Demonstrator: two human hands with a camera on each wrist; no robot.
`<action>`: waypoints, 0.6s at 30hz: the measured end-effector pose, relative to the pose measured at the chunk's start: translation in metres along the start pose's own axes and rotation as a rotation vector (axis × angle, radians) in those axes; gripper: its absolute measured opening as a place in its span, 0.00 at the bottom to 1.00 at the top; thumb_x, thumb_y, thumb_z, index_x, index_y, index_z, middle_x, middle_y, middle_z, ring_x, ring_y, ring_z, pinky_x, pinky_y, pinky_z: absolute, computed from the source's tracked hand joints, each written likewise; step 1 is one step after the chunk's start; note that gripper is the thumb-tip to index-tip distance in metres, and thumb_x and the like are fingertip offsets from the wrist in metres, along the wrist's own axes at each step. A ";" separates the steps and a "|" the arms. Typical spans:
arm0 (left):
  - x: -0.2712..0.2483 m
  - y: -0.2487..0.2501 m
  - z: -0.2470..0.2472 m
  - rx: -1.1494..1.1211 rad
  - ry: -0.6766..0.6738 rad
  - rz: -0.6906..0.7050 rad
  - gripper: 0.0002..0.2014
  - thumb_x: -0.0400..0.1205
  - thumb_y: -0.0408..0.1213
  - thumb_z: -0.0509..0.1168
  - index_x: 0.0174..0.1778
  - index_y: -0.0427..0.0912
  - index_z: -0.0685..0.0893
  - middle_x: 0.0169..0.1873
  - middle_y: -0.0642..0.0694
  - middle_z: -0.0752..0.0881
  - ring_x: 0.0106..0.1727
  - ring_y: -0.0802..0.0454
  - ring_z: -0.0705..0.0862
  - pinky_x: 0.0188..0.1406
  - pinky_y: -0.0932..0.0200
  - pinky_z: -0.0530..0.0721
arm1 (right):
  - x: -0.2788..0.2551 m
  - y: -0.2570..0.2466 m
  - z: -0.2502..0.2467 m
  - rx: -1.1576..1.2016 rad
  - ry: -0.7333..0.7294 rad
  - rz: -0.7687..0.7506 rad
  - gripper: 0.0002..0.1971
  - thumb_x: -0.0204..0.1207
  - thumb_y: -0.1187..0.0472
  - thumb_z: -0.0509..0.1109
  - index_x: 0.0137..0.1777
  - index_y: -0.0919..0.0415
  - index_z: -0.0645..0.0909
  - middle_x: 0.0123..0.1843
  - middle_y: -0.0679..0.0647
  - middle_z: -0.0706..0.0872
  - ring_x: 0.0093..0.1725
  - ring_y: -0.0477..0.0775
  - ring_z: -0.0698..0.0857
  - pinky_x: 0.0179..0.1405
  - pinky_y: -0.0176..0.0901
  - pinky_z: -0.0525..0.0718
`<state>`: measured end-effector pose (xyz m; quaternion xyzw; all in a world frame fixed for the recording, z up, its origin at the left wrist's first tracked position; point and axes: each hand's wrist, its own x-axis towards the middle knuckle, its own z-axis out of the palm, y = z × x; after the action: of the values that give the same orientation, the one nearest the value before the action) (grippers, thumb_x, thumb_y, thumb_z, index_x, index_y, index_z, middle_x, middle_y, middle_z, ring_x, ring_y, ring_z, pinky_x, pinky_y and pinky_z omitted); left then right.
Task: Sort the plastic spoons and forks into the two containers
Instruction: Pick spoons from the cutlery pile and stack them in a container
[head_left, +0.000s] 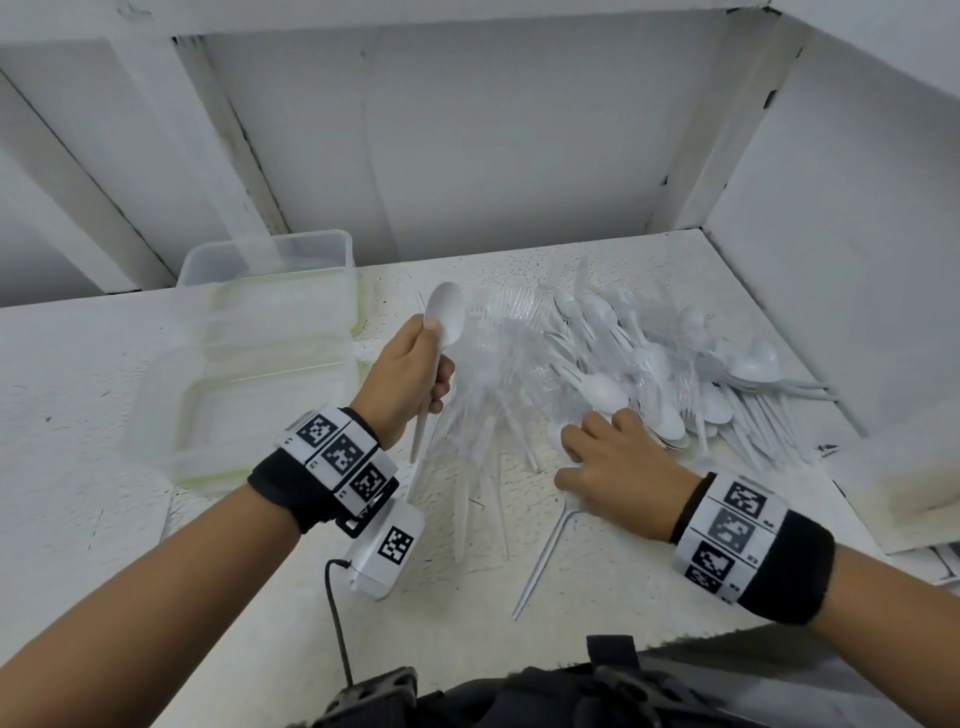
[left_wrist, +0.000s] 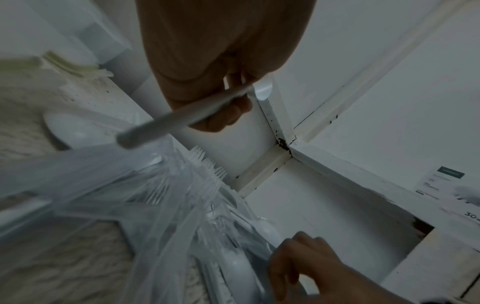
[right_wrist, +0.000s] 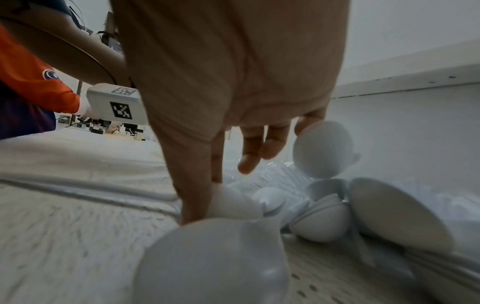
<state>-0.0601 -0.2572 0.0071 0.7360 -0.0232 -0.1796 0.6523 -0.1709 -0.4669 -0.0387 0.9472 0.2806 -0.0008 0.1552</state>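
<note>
My left hand (head_left: 434, 364) grips a white plastic spoon (head_left: 445, 314) by its handle, bowl up, above the left edge of the pile; the left wrist view shows the fingers (left_wrist: 223, 115) curled round the spoon's handle (left_wrist: 182, 117). The pile holds clear forks (head_left: 498, 364) on its left and white spoons (head_left: 654, 374) on its right. My right hand (head_left: 587, 431) rests on the pile's near edge; its thumb (right_wrist: 200, 185) touches a spoon bowl (right_wrist: 233, 201), the other fingers loosely extended. Clear containers (head_left: 171, 415) with greenish rims stand at the left.
The white table (head_left: 104, 519) sits in a white-walled booth, with walls close behind and to the right. A loose clear utensil (head_left: 545, 561) lies near the front edge. A sheet of paper (head_left: 924, 519) lies at the right. A cable (head_left: 337, 623) hangs under my left wrist.
</note>
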 end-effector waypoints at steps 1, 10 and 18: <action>-0.001 -0.003 -0.001 0.019 -0.001 0.001 0.11 0.88 0.45 0.48 0.44 0.47 0.72 0.28 0.48 0.72 0.25 0.55 0.69 0.22 0.63 0.71 | 0.002 0.000 -0.004 -0.004 0.019 0.007 0.19 0.40 0.65 0.84 0.30 0.50 0.83 0.32 0.51 0.76 0.35 0.55 0.71 0.32 0.47 0.70; -0.009 -0.016 0.001 0.180 -0.132 0.033 0.03 0.84 0.39 0.61 0.51 0.47 0.78 0.31 0.49 0.71 0.29 0.56 0.70 0.27 0.63 0.73 | 0.005 0.022 -0.039 0.209 0.141 0.072 0.08 0.58 0.57 0.84 0.34 0.52 0.88 0.16 0.47 0.72 0.14 0.48 0.67 0.20 0.30 0.52; 0.016 -0.004 0.051 0.619 -0.232 0.233 0.07 0.83 0.40 0.62 0.47 0.42 0.84 0.30 0.53 0.77 0.29 0.59 0.73 0.31 0.68 0.71 | -0.015 0.064 -0.045 0.920 0.347 0.670 0.15 0.80 0.56 0.64 0.64 0.60 0.82 0.58 0.50 0.85 0.42 0.31 0.83 0.45 0.20 0.75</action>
<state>-0.0611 -0.3092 -0.0049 0.8660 -0.2346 -0.1709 0.4072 -0.1531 -0.5121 0.0237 0.9403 -0.0414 0.0816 -0.3278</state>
